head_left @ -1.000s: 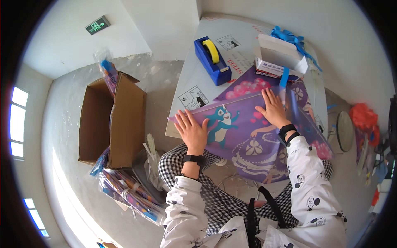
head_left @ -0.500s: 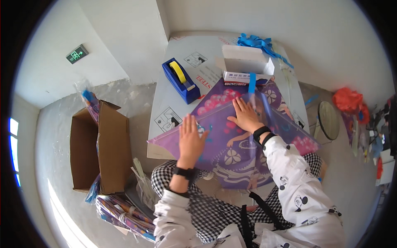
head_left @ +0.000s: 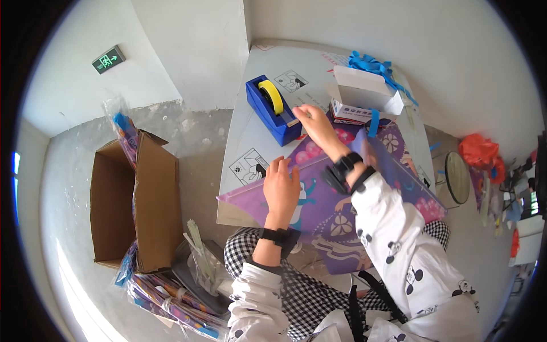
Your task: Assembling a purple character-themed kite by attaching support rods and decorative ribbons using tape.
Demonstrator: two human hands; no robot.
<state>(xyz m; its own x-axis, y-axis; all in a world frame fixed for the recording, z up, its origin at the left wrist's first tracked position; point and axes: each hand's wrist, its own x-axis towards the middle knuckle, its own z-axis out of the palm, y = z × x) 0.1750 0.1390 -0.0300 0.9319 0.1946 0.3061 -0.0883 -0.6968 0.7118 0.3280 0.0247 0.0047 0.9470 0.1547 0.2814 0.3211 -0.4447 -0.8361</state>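
Observation:
A purple printed, kite-shaped sheet [head_left: 319,219] hangs over the near edge of the table, with a pale strip along its upper left edge. My left hand [head_left: 281,188] lies open on its left part, fingers stretched away from me. My right hand [head_left: 317,126] is at the front end of a blue tape dispenser [head_left: 283,132], thumb and forefinger pinched on the end of the tape. A yellow-cored tape roll [head_left: 271,98] sits in the dispenser. A blue strip [head_left: 374,122] stands out between the sheet and the open white box.
The open white box [head_left: 364,112] stands on the table [head_left: 236,142], with blue strips [head_left: 370,62] behind it. On the floor at left are a cardboard box [head_left: 158,214] and plastic-wrapped purple bundles [head_left: 171,308]. A round stool [head_left: 457,176] and a red bag [head_left: 478,149] are at right.
My right hand has left the sheet and moved up and left to the tape dispenser. My left hand stays on the sheet. The whole view has shifted slightly.

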